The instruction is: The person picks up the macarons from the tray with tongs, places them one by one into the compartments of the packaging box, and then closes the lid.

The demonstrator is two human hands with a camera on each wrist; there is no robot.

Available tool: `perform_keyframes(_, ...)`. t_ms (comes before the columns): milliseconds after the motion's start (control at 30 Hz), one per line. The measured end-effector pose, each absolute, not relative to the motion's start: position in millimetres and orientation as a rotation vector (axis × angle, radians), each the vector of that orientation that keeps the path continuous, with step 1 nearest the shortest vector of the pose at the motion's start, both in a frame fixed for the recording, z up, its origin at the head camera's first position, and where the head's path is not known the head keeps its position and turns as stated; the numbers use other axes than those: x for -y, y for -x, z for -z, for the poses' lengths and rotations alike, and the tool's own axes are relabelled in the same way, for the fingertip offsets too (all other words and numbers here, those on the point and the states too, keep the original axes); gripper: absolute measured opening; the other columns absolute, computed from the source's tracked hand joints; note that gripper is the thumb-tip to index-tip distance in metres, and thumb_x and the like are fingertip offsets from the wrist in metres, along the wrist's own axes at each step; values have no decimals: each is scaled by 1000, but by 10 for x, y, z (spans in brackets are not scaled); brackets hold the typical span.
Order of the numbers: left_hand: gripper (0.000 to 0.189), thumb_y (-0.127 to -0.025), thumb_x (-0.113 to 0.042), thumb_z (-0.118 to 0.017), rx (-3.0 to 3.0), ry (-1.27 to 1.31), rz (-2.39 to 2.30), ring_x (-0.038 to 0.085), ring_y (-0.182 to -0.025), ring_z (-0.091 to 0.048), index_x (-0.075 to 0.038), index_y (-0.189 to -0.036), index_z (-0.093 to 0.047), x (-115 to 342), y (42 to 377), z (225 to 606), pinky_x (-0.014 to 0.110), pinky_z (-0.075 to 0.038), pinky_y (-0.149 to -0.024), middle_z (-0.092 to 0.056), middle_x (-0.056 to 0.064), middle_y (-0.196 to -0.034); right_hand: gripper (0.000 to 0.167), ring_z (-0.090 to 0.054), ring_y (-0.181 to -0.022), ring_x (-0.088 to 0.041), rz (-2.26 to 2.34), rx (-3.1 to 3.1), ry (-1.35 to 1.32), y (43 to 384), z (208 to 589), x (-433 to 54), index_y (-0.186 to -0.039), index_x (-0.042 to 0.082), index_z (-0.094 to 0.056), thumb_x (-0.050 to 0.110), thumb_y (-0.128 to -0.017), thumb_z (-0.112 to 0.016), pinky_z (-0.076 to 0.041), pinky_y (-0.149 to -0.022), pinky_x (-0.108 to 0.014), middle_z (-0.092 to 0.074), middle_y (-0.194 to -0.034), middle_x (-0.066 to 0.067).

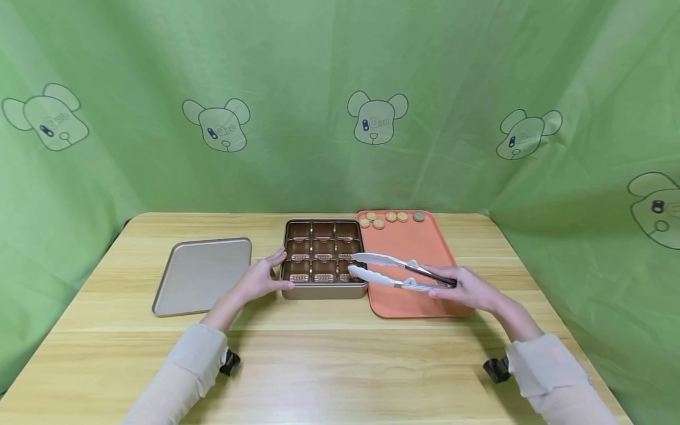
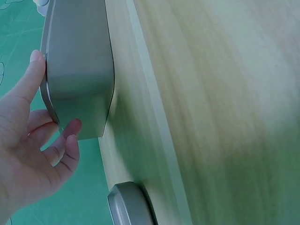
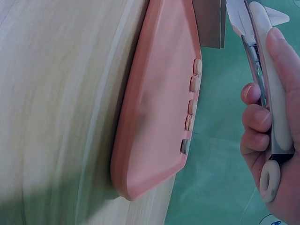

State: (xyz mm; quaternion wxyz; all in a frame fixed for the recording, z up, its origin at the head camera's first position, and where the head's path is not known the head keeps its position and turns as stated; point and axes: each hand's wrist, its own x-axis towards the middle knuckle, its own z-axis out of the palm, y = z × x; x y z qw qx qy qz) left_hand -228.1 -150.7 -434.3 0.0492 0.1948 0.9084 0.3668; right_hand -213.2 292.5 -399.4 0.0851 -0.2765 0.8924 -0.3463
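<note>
A brown baking pan (image 1: pixel 325 290) with a grid of square compartments stands mid-table. My left hand (image 1: pixel 261 277) holds its front left corner, thumb at the front rim and fingers along the left side. In the left wrist view, that hand (image 2: pixel 35 145) has its other fingers bent beside the pan wall (image 2: pixel 79 51). My right hand (image 1: pixel 470 287) grips the handles of white-tipped tongs (image 1: pixel 379 277), whose spread tips overlap the pan's front right compartment. No biscuit shows between the tips. The right wrist view shows fingers and thumb wrapped round the tongs' handle (image 3: pixel 276 93).
An orange tray (image 1: pixel 409 254) adjoins the pan on the right. Several pale round biscuits (image 1: pixel 378 224) and a green one (image 1: pixel 418 216) lie along its far edge. A flat metallic tray (image 1: pixel 204 274) lies left. A green curtain (image 1: pixel 297 171) hangs behind the wooden table (image 1: pixel 329 366).
</note>
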Motion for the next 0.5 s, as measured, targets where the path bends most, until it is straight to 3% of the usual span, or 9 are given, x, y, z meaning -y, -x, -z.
perform_keyframes(200,85,-72,-30,-75,-2769,-594,-1125,8,-40,-34,7,-136,-32,1519,2294,4360,20,-35,-38,-21,19,-147,52,-34,-55,-4,1051,-2687,751,2175,3991,-2924,-128,-6,-48,16,-84,-66,-36,-48,-21,-53,-71,-8)
perform_keyframes(333,86,-72,-30,-75,-2774,-596,-1121,7,-39,-33,7,-136,-32,1518,2306,4372,20,-35,-38,-21,19,-147,54,-27,-50,-4,1074,-2724,613,2222,3997,-2940,-130,-8,-43,15,-86,-64,-32,-44,-21,-41,-63,-2)
perform_keyframes(500,86,-72,-31,-75,-2776,-599,-1109,7,-40,-33,8,-135,-32,1513,2291,4368,20,-36,-39,-22,20,-146,61,-22,-45,-4,1007,-2828,456,2345,4140,-3043,-135,-3,-40,29,-87,-62,-29,-40,-22,-30,-60,2)
